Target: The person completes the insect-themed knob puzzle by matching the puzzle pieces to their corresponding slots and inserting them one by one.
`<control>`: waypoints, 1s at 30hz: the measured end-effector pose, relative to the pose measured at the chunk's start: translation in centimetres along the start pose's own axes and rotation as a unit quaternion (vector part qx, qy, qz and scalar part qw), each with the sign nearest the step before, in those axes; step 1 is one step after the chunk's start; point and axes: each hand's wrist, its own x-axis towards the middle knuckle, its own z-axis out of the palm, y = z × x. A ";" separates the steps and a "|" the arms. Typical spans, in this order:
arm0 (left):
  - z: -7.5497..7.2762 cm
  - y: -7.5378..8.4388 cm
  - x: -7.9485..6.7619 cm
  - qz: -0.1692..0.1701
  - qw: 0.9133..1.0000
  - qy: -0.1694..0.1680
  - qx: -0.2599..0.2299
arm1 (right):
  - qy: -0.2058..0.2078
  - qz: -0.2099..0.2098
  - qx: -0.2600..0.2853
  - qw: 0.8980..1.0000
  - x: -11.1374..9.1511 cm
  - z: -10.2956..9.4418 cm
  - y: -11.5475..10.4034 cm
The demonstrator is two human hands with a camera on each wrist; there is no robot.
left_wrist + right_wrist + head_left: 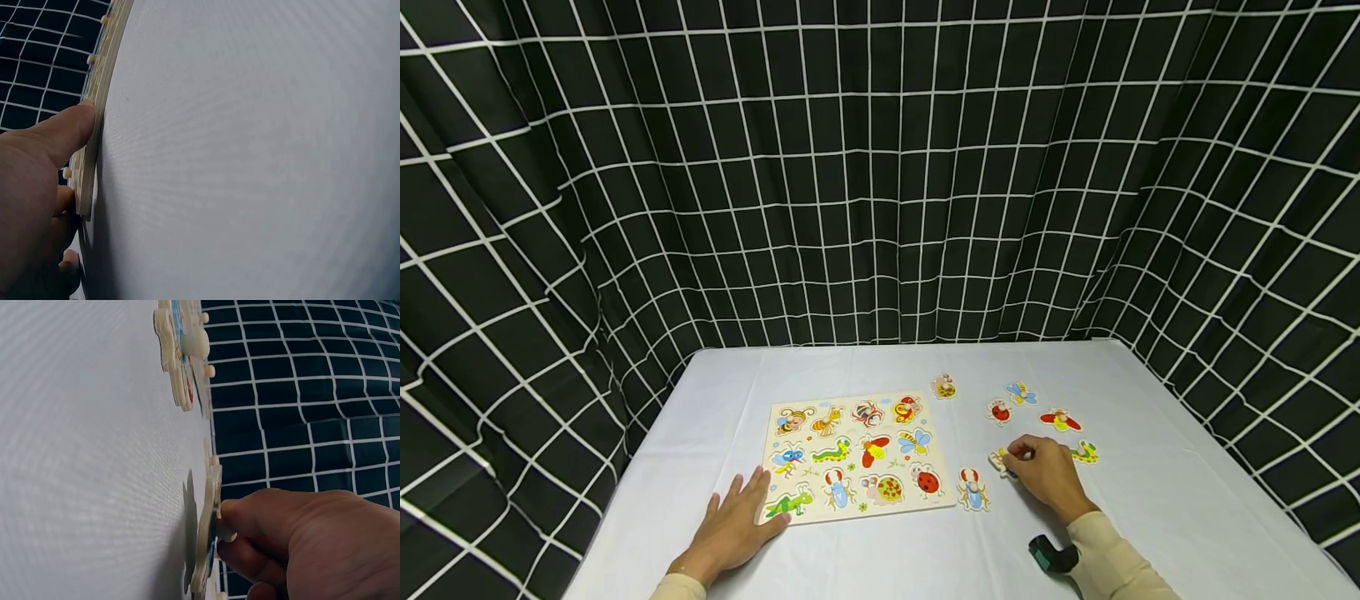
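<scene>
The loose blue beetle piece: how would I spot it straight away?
On the white table, find the puzzle board. Just off its right edge, near the front corner, lies the blue beetle piece; its red pincers set it apart from the other loose pieces.

curtain [880, 208]: black, white grid | cloth [887, 558]: white | board [917, 502]: cream, multicoloured insects | held piece [203, 540]: pale edge | beetle piece [973, 492]: blue body, red head | ladybug piece [999, 412]: red, dark spots | fly piece [1021, 394]: blue wings, yellow body | moth piece [1060, 420]: red wings, yellow body | caterpillar piece [1086, 452]: green, yellow | snail piece [945, 389]: pink, spotted yellow-green shell | sleeves [1112, 554]: cream
</scene>
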 end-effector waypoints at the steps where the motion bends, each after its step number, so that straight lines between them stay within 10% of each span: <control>1: 0.0 0.0 0.0 0.001 1.000 0.000 -0.001 | 0.001 -0.002 0.000 1.000 0.0 0.0 0.0; 30: -0.1 -0.1 0.1 -0.002 1.000 -0.005 -0.006 | 0.024 -0.131 0.047 0.990 1.7 -0.5 -6.2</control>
